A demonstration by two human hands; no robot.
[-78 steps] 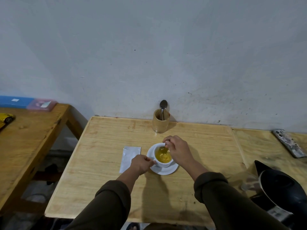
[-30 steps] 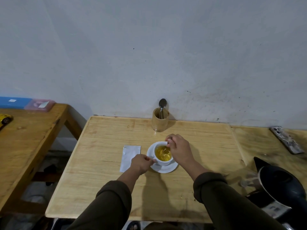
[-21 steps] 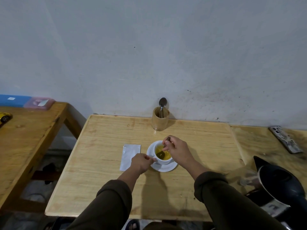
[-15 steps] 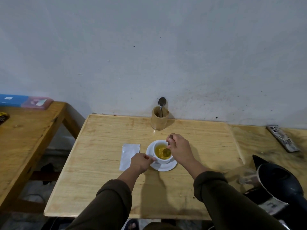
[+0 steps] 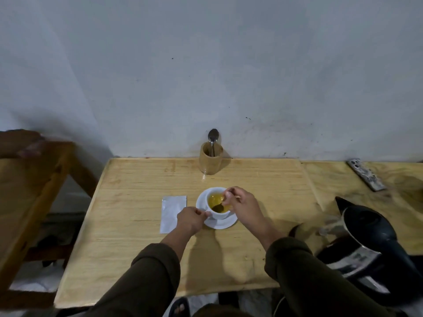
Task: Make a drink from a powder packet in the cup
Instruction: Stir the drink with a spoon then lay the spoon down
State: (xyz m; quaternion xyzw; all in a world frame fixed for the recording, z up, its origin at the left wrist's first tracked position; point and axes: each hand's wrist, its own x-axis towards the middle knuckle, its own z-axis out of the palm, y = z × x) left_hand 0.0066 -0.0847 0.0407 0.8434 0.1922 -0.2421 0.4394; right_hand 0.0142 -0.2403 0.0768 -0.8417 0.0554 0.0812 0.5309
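A white cup point(image 5: 220, 215) holding yellow liquid stands on a white saucer point(image 5: 225, 223) in the middle of the wooden table point(image 5: 137, 248). My left hand point(image 5: 191, 219) grips the cup's left side at its handle. My right hand point(image 5: 243, 205) is over the cup's right rim, pinching a spoon point(image 5: 218, 207) whose bowl sits in the liquid. A flat silver powder packet point(image 5: 172, 212) lies on the table just left of the saucer, partly under my left hand.
A wooden holder point(image 5: 210, 161) with a second spoon point(image 5: 213, 136) stands at the table's back edge by the wall. A black kettle point(image 5: 370, 243) sits at the right. A phone point(image 5: 365, 173) lies at the far right. Another wooden table point(image 5: 25, 193) is to the left.
The spoon's bowl has swung around inside the cup as my right hand shifts over the rim. My left hand stays on the cup. The view has tilted slightly.
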